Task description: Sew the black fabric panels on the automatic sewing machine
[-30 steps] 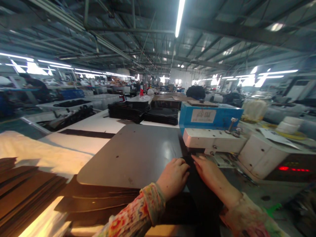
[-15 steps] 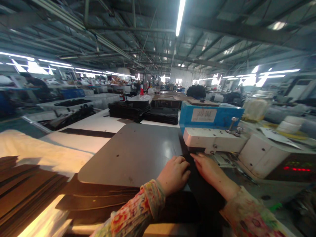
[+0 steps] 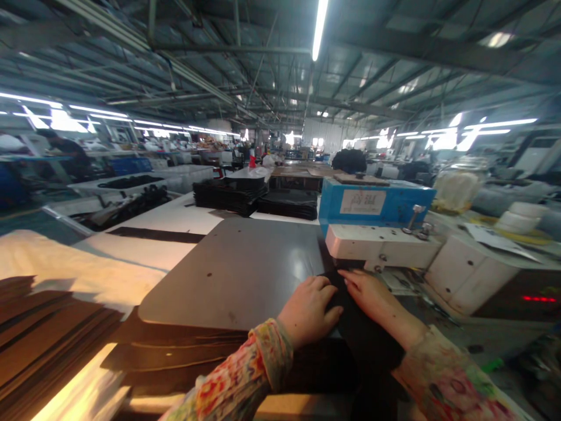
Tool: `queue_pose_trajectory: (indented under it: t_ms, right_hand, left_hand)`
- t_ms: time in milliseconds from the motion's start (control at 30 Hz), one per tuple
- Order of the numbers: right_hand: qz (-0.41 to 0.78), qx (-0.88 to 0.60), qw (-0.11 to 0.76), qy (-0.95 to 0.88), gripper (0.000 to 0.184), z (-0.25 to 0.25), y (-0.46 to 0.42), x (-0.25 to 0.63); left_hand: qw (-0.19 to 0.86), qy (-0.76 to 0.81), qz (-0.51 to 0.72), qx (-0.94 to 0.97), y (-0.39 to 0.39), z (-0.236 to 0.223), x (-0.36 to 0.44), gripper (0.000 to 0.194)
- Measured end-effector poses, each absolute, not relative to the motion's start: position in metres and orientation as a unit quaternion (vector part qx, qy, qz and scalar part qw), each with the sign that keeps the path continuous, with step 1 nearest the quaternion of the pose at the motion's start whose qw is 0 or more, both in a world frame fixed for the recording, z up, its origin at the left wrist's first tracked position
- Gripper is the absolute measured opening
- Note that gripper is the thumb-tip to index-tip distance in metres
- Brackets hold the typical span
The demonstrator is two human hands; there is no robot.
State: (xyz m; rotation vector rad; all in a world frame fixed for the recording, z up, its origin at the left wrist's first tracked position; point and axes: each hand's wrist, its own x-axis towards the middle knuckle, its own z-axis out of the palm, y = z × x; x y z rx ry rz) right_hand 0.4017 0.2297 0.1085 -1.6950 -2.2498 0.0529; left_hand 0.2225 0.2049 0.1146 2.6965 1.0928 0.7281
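Both hands have slid a little nearer the machine, and now the left hand and right hand lie open and flat on the black cloth between them, pressing it smooth under the machine's arm just ahead.

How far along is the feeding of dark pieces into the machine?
Done: cannot tell; black stacks sit behind. In hand: left hand and right hand press a dark flat piece at the white-and-blue machine head. Left: brown sheets stacked at left.
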Motion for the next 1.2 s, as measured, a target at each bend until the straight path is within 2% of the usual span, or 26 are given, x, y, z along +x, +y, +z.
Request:
queue_pose_trajectory:
  t_ms: [633,1200]
  right_hand:
    - [0.029,-0.594,0.193,-0.781,0.034,0.112,0.229,0.398]
    - [-0.031,-0.623,0.182,-0.76,0.029,0.111,0.227,0.393]
  left_hand:
    - [0.066,0.363,0.238,0.898,0.206,0.115,0.224,0.036]
    - [0.058,0.35,0.233,0.906,0.214,0.112,0.223,0.028]
